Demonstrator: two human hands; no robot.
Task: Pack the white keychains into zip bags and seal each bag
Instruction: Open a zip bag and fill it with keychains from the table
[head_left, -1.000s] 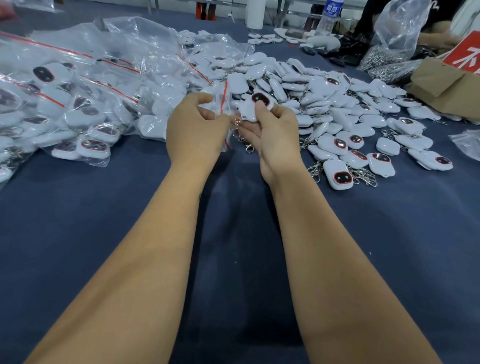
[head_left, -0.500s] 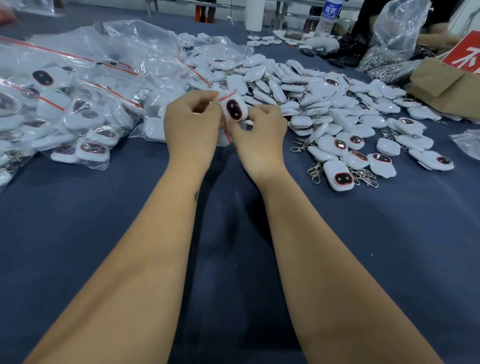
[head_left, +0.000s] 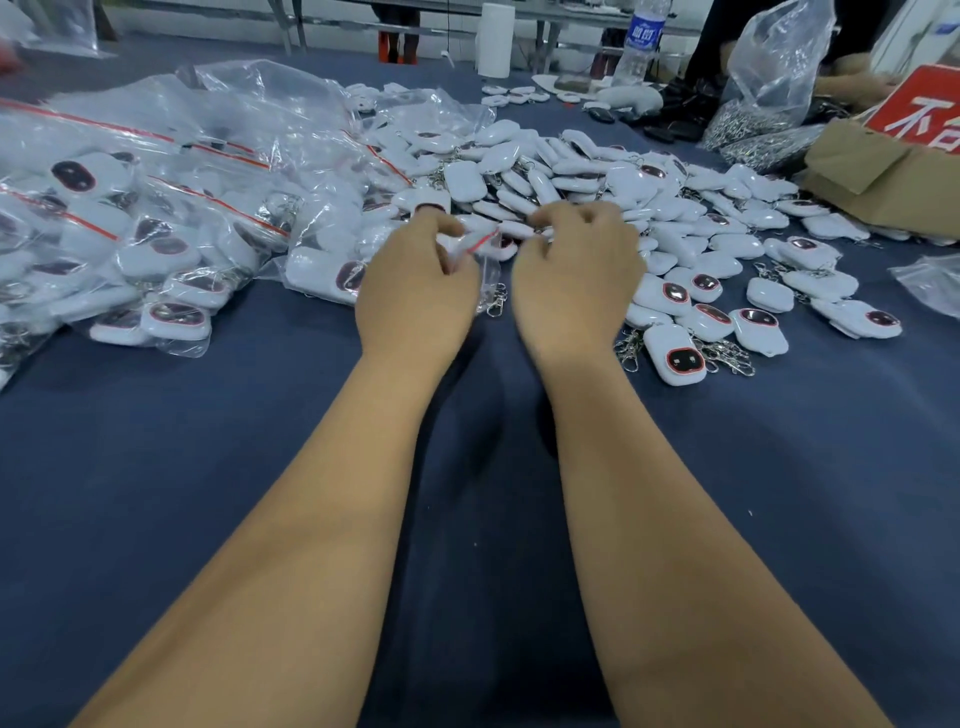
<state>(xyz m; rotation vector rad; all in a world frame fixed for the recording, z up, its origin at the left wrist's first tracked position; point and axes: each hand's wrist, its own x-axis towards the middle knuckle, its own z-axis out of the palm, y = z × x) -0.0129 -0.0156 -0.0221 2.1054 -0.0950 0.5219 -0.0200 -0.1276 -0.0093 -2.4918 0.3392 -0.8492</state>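
Between both curled hands, a crinkled clear zip bag is pinched.

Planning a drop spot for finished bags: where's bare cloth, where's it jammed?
Bare blue tablecloth lies near the person, below the bagged keychains and beside both forearms. Also below the loose keychain pile. Crowded: the whole far band, including around both hands.
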